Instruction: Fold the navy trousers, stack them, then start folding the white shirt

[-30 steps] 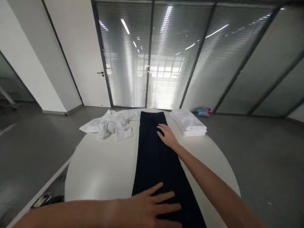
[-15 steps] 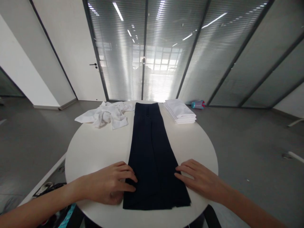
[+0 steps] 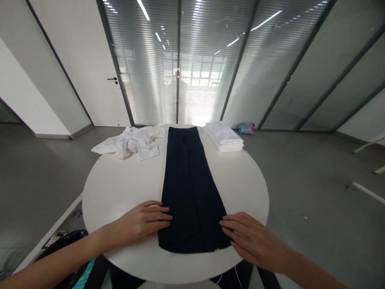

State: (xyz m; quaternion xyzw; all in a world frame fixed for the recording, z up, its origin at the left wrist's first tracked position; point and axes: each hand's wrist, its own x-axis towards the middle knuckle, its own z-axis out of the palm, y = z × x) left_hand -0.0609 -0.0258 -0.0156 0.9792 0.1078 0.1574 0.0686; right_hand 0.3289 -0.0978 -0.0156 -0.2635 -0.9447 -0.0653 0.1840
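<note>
A dark navy skirt point(image 3: 189, 184) lies lengthwise on the round white table point(image 3: 120, 188), its waistband at the far side and its wider hem towards me. My left hand point(image 3: 142, 220) rests palm down at the left edge of the skirt, near the hem, with fingers stretched flat onto the cloth. At the opposite edge, the fingertips of my right hand point(image 3: 249, 237) touch the lower right corner; these fingers are extended too, and the thumb is hidden. A dark seam or fold line runs down the skirt's middle.
A crumpled white cloth point(image 3: 132, 142) lies at the table's far left, partly over the edge. Folded white cloths point(image 3: 224, 137) are stacked at the far right. Beyond, a blue and red item point(image 3: 247, 128) is on the floor by the glass partition point(image 3: 198, 80).
The skirt's hem now lies further from the table's near edge. My left fingers have flattened from a curled pose, and my right hand has shifted slightly down towards the hem corner.
</note>
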